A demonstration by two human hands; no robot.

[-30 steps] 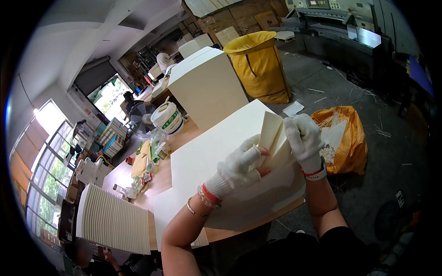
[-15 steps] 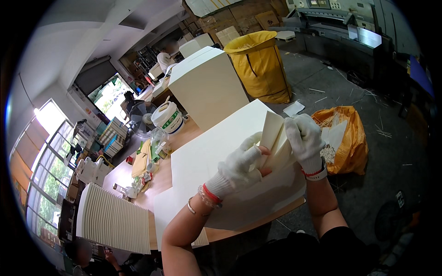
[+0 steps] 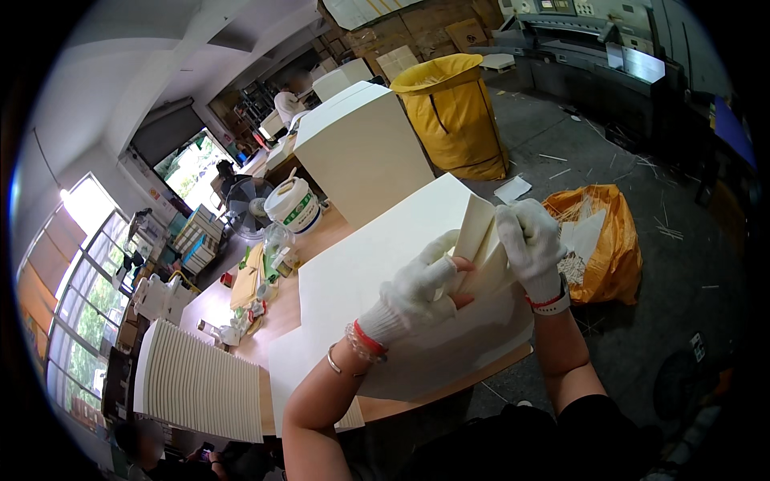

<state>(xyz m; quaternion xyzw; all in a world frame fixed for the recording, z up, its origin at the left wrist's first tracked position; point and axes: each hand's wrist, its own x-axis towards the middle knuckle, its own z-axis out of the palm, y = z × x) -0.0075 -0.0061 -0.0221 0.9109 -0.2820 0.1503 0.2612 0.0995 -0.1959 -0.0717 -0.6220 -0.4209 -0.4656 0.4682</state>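
Right of the frame's centre, your left grip (image 3: 415, 284) and right grip (image 3: 529, 243) both clasped the curled white paper sheets (image 3: 479, 230) above the table (image 3: 277, 314).

1 bucket (image 3: 292, 206) near 1 fan (image 3: 245, 206)
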